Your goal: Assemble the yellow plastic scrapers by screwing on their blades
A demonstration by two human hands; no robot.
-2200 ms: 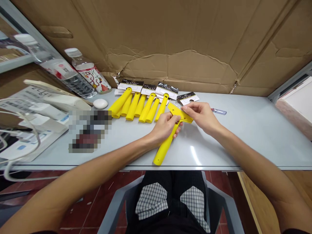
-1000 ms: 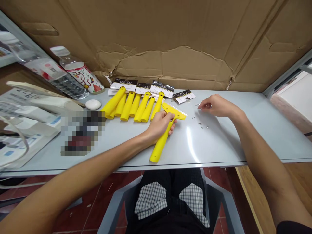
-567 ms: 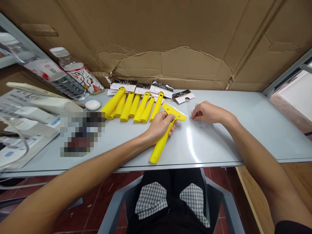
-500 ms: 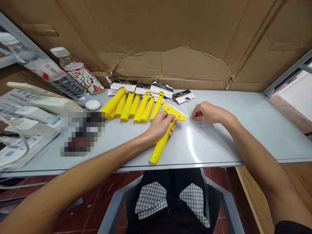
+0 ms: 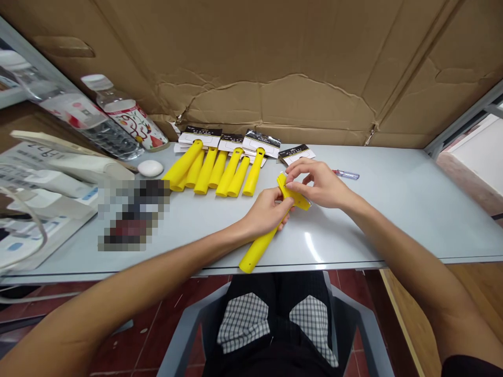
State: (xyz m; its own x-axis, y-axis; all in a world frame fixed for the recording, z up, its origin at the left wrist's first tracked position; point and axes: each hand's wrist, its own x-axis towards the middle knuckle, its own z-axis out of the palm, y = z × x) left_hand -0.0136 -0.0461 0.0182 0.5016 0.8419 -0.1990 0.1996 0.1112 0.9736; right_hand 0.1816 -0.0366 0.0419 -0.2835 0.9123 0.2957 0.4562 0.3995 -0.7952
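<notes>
A yellow scraper (image 5: 261, 248) is held near its neck by my left hand (image 5: 267, 210), its handle slanting down toward the table's front edge. My right hand (image 5: 316, 183) is over the scraper's wide head, thumb and fingertips pinched together at its upper face; whatever is between them is too small to make out. Behind my right hand lies a small screwdriver (image 5: 346, 174) with a clear handle, partly hidden. Several yellow handles (image 5: 205, 172) rest in a row at the back left of my hands.
Black-and-white cards (image 5: 261, 142) lie behind the handles, and another card (image 5: 296, 153) sits to their right. A white oval object (image 5: 150, 168), a bottle (image 5: 129, 115) and white packages (image 5: 74, 170) stand at the left. Cardboard (image 5: 275, 63) lines the back.
My right hand has moved left from the small metal pieces on the table to the scraper's head. The scraper has turned and shifted slightly toward me. The screwdriver now shows.
</notes>
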